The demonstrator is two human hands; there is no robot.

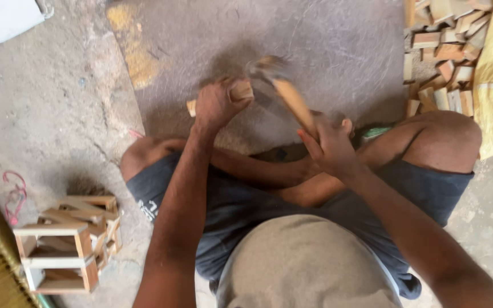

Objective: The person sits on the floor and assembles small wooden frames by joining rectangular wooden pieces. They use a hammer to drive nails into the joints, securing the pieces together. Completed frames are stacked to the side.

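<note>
Beyond your hands (275,125) the stone slab (326,45) lies open; wooden blocks (443,51) crowd its right edge, stacked wooden frames (67,242) stand left of your knee.

A single head-worn camera looks steeply down from above the seated person's lap (292,199), close in, facing forward over crossed legs onto the grey slab (315,51). The concrete floor (47,114) spreads left of the slab.

Pale tan wooden pieces (232,94), light-brown hammer handle (293,102), dark blue shorts (241,205), grey stone slab (326,45).
</note>
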